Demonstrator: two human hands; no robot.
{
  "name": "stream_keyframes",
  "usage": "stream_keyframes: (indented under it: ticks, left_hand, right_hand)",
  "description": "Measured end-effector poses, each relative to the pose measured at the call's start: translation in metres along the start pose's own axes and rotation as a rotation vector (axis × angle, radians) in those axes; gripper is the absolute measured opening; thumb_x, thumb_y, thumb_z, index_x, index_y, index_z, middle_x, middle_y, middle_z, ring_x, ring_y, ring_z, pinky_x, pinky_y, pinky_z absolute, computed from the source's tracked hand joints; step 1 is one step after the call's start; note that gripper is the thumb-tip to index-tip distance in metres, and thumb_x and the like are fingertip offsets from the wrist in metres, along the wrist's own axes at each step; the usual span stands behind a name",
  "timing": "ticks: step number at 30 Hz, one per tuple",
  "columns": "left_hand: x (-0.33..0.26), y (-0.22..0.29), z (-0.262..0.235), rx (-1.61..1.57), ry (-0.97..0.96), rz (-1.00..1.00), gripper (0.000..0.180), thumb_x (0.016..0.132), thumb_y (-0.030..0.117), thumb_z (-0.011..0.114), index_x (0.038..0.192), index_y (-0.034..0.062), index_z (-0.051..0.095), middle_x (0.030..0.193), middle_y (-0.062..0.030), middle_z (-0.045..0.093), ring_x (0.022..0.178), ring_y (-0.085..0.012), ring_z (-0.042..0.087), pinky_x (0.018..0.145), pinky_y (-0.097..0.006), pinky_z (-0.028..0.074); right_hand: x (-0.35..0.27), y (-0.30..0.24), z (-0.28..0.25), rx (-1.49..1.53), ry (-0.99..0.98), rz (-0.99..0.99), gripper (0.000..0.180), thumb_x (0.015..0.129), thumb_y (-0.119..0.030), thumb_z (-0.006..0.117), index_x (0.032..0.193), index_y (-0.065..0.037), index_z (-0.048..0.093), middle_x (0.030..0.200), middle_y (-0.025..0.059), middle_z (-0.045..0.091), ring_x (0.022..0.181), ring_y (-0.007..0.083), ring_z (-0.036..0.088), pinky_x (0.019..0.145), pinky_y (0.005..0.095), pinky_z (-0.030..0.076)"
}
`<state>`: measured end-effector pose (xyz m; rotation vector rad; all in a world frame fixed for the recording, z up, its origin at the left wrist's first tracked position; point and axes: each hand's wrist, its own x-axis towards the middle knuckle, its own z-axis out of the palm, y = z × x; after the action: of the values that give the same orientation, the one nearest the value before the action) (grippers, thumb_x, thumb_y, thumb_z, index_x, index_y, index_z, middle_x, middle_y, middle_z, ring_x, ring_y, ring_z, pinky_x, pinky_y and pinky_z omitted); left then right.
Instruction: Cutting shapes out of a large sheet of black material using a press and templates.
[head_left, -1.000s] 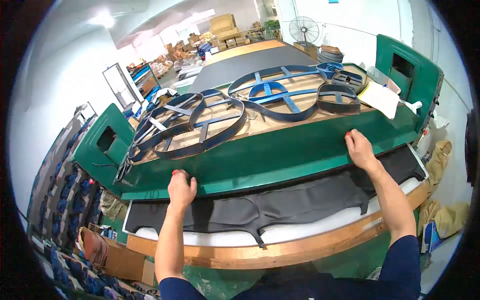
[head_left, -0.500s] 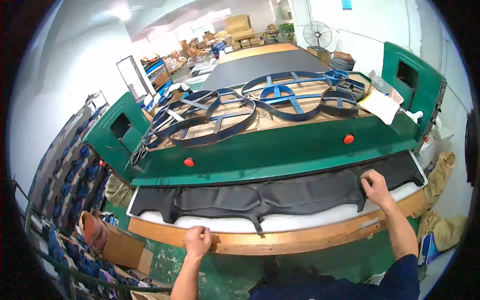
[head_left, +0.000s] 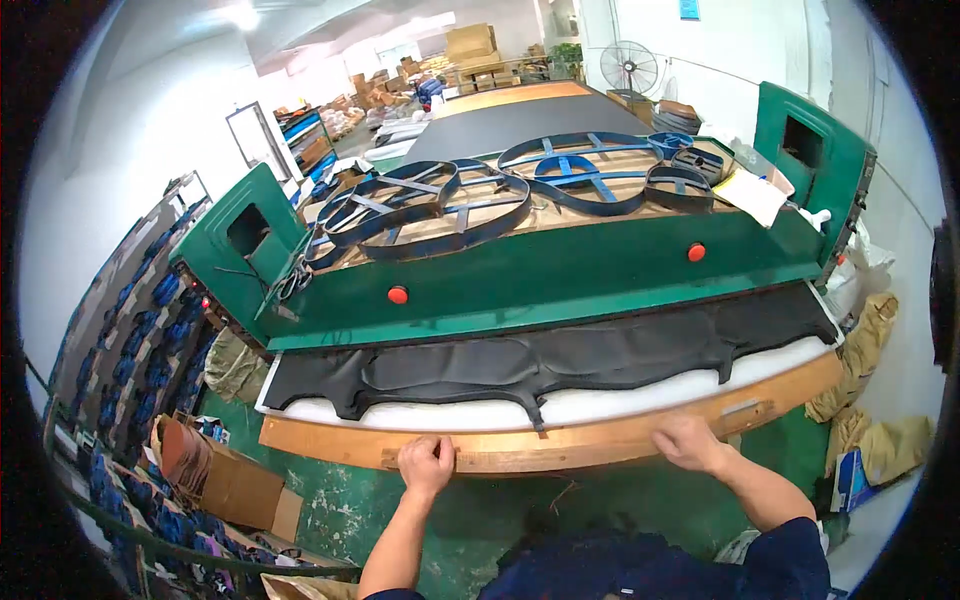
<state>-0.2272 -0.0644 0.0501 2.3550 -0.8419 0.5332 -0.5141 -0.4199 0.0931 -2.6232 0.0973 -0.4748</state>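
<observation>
- Wooden board (head_left: 560, 446): in the head view, it runs across the front of the green machine (head_left: 560, 270), below a white pad (head_left: 600, 404).
- Left hand (head_left: 427, 463): narrow, the fingers folded in, overlapping the board's front edge left of its middle; whether it grips the wood is hidden.
- Right hand (head_left: 690, 442): drawn into a loose fist, slightly blurred, over the board's right half; I cannot tell whether it touches the wood.
- The board is warm brown with visible grain; its edges look curved through the fisheye lens.
- Black sheet (head_left: 450, 368): lies on the pad; smooth, faintly shiny, leather-like, with soft creases, a scalloped front edge and a narrow tongue reaching down to the board.
- The pad is pale and plain, showing as a strip between the sheet and the board.
- The machine's broad painted front carries two round red buttons, left (head_left: 398, 295) and right (head_left: 696, 252).
- Dark band-like frames (head_left: 470, 240) rest on top: rounded loops braced by straight bars, some blue.
- White paper (head_left: 752, 197): a slightly curled sheet at the machine's upper right.
</observation>
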Motion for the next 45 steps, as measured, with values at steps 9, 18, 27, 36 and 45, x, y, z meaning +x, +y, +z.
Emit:
stream_keyframes:
  ticks: [9,18,27,36,45]
  left_hand:
    - [-0.015,-0.011,0.0,-0.129,-0.045,0.226,0.029,0.083,0.021,0.062,0.061,0.0022,0.06,0.065,-0.0181,0.061,0.064,-0.0396,0.059,0.066,-0.051,0.044]
    - [-0.03,-0.035,0.002,-0.246,-0.113,0.31,0.028,0.087,0.024,0.058,0.069,0.0024,0.063,0.074,-0.0186,0.064,0.076,-0.0378,0.061,0.074,-0.049,0.045]
    - [-0.088,-0.026,-0.032,-0.188,-0.132,0.305,0.022,0.086,0.023,0.061,0.076,0.0037,0.064,0.076,-0.015,0.064,0.078,-0.0348,0.061,0.075,-0.047,0.043]
    - [-0.124,-0.019,-0.054,-0.142,-0.158,0.316,0.014,0.083,0.019,0.063,0.079,0.0062,0.06,0.075,-0.0123,0.061,0.074,-0.033,0.059,0.073,-0.046,0.043]
    - [-0.107,-0.026,-0.092,-0.287,-0.612,0.359,0.024,0.086,0.024,0.065,0.095,0.002,0.063,0.079,-0.0172,0.064,0.076,-0.0363,0.062,0.07,-0.047,0.047]
  right_hand:
    - [-0.015,-0.016,0.053,-0.26,0.242,0.153,0.018,0.087,-0.019,0.061,0.079,-0.003,0.062,0.078,0.021,0.061,0.078,0.0432,0.057,0.069,0.0534,0.045]
    - [-0.018,-0.033,0.062,-0.255,0.207,0.37,0.032,0.091,-0.029,0.054,0.079,0.0,0.063,0.083,0.0242,0.064,0.084,0.0436,0.06,0.075,0.0513,0.047]
    - [-0.072,-0.066,0.077,-0.306,0.243,0.336,0.027,0.089,-0.022,0.057,0.075,0.001,0.061,0.077,0.0243,0.062,0.079,0.0444,0.059,0.071,0.0527,0.045]
    - [-0.109,-0.094,0.083,-0.289,0.326,0.279,0.012,0.086,-0.014,0.063,0.082,-0.003,0.061,0.079,0.0164,0.061,0.08,0.0377,0.057,0.075,0.0472,0.045]
    - [-0.116,-0.102,0.076,-0.278,0.269,0.327,0.012,0.086,-0.014,0.063,0.082,-0.002,0.062,0.08,0.0169,0.061,0.081,0.0375,0.058,0.076,0.0457,0.045]
